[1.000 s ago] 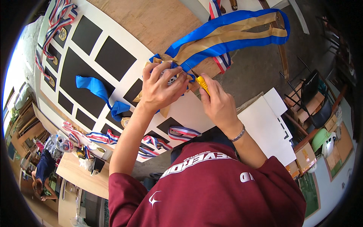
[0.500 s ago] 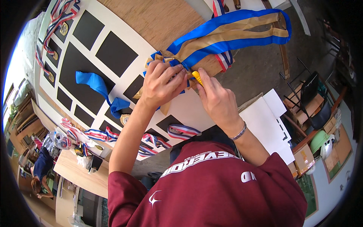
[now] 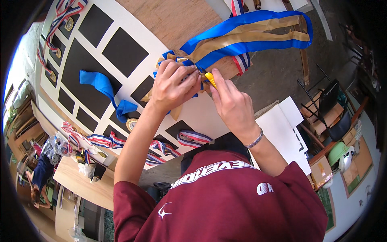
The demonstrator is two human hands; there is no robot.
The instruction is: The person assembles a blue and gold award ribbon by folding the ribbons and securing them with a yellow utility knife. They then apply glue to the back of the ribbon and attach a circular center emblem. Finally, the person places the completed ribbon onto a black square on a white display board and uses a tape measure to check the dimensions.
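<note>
My left hand (image 3: 173, 86) is closed on a gathered blue-and-gold ribbon rosette (image 3: 171, 55), its fingers pinching the folds near the centre. From the rosette a long blue-and-gold ribbon loop (image 3: 258, 25) runs to the far right, past the board's edge. In my right hand (image 3: 236, 107) is a yellow cutter (image 3: 210, 80), gripped between thumb and fingers. Its dark tip points into the ribbon beside my left fingertips; the exact contact spot is hidden. Left of my hands, a loose blue ribbon (image 3: 98, 82) with a gold medal (image 3: 131, 124) lies on the white board.
The white board (image 3: 86, 54) with black panels lies under my hands, with a brown wooden sheet (image 3: 161, 20). Striped ribbons with medals (image 3: 58, 52) hang over its left part. White panels (image 3: 278, 125) and a black chair (image 3: 329, 99) are at right. A person (image 3: 40, 173) is at far left.
My right hand and the cutter have tilted slightly, the yellow handle now more upright. The left hand keeps its hold on the rosette. The far-left person has shifted a little.
</note>
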